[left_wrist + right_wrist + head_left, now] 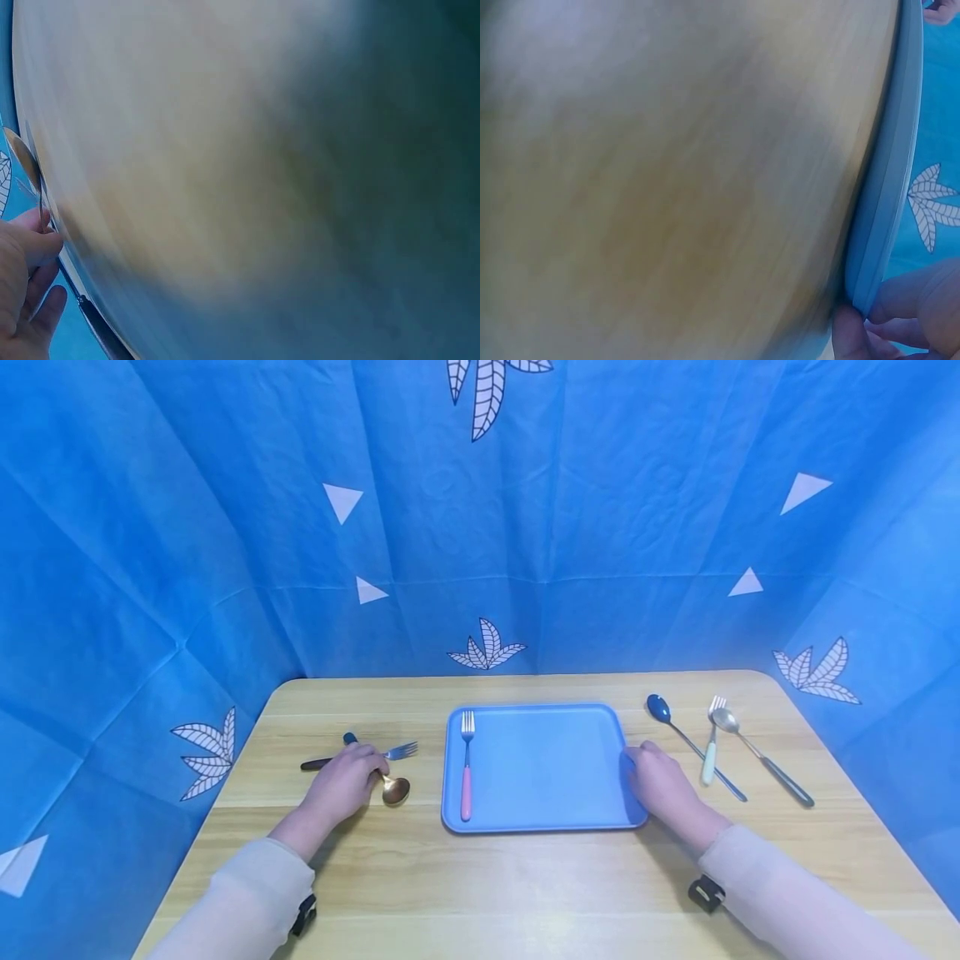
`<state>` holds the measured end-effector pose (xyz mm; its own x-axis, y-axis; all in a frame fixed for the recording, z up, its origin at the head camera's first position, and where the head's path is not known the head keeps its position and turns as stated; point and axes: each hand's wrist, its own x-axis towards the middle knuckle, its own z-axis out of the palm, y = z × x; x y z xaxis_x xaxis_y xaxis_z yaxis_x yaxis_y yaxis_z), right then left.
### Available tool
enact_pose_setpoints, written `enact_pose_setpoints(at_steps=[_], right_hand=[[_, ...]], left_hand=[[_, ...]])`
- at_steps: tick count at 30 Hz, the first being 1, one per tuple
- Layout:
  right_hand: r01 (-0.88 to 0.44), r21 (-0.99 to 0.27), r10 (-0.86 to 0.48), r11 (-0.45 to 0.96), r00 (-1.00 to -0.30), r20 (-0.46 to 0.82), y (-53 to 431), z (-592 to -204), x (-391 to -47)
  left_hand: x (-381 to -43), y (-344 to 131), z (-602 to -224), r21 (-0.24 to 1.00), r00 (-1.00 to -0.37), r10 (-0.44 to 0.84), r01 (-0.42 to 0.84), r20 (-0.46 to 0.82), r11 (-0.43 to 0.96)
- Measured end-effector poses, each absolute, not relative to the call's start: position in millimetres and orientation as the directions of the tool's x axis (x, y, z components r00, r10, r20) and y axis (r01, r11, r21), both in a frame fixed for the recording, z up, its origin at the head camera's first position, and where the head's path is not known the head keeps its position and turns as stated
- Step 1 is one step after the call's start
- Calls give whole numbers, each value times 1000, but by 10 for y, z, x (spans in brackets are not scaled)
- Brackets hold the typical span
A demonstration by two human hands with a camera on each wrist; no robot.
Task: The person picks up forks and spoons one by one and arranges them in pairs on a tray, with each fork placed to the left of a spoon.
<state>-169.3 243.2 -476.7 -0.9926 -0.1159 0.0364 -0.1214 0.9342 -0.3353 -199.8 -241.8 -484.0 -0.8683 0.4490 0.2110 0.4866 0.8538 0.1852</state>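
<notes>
My left hand (347,781) pinches the handle of a spoon with a gold bowl (396,791) at the left of the table. Thumb and finger meet on the thin handle in the left wrist view, with the spoon's bowl (22,156) beyond them. A dark-handled fork (401,751) lies crossed with this spoon, partly hidden under the hand. On the right, my right hand (663,783) grips the edge of a blue tray (555,768). The right wrist view has thumb and fingers around the tray's rim (881,195). Inside the tray, toward its left side, lies a pink-handled fork (467,768).
Right of the tray lie a dark blue spoon (660,708), a fork with a pale green handle (708,762) and a grey-handled spoon (783,781); the fork lies over the blue spoon's handle. A blue patterned curtain (637,527) surrounds the wooden table (540,893).
</notes>
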Motion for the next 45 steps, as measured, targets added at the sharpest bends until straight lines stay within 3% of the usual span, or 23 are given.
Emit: enact_pose_setpoints(at_steps=[23,38,45], right_hand=[[-130,-333,-121,934,-991,48,2442,-4786,-1696],[-131,-343,-117,930,-991,61,2443,-4788,-1691],[-133,-339,-121,931,-991,56,2453,-4800,-1691]], left_hand=[[-1988,-2334,-4837,237,-881,453,473,136,849],[-2006,-2221,-4798,46,-806,585,590,88,806],[-1984,-2203,-4762,56,-806,587,592,81,804]])
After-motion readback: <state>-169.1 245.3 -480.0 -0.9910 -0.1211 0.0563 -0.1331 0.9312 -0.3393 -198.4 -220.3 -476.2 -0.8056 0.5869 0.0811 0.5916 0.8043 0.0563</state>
